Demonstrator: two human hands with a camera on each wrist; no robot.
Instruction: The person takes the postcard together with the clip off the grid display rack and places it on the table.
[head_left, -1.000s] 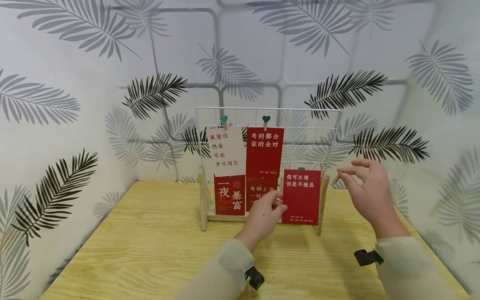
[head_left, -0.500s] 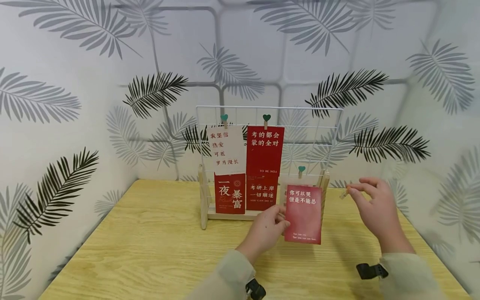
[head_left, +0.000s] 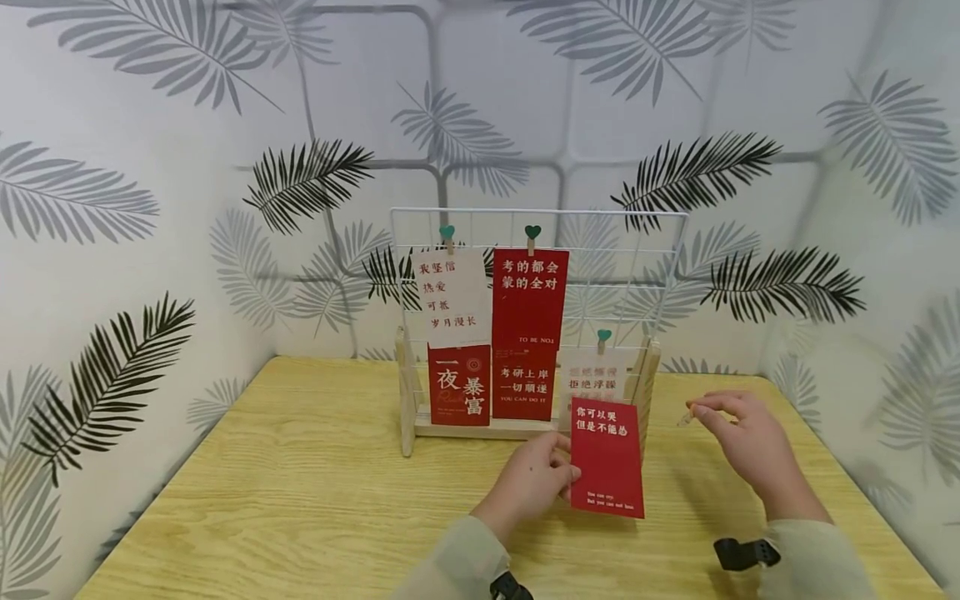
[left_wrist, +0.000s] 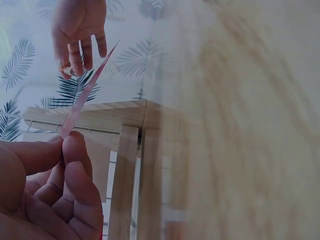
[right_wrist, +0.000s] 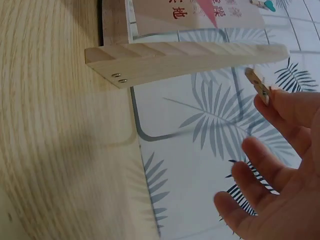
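My left hand (head_left: 531,479) pinches a red card (head_left: 606,467) with white lettering by its left edge, in front of the rack's lower right. In the left wrist view the card (left_wrist: 82,102) appears edge-on between thumb and forefinger. To the right of the rack, my right hand (head_left: 750,442) pinches a small wooden clothespin (right_wrist: 259,86) between thumb and forefinger, its other fingers spread. Behind the red card, a pale card (head_left: 592,379) hangs on the rack under a green heart clothespin (head_left: 603,338); its lower part is hidden.
The white wire grid rack (head_left: 540,213) stands on wooden feet on the wood-grain table (head_left: 300,500). A white card (head_left: 452,296) and several red cards, one a tall red card (head_left: 529,296), hang at its left and middle. A leaf-patterned wall covering (head_left: 337,83) rises behind.
The red card has come down and forward off the rack in my left hand, uncovering the pale card and its heart clothespin. My right hand has lowered with the clothespin.
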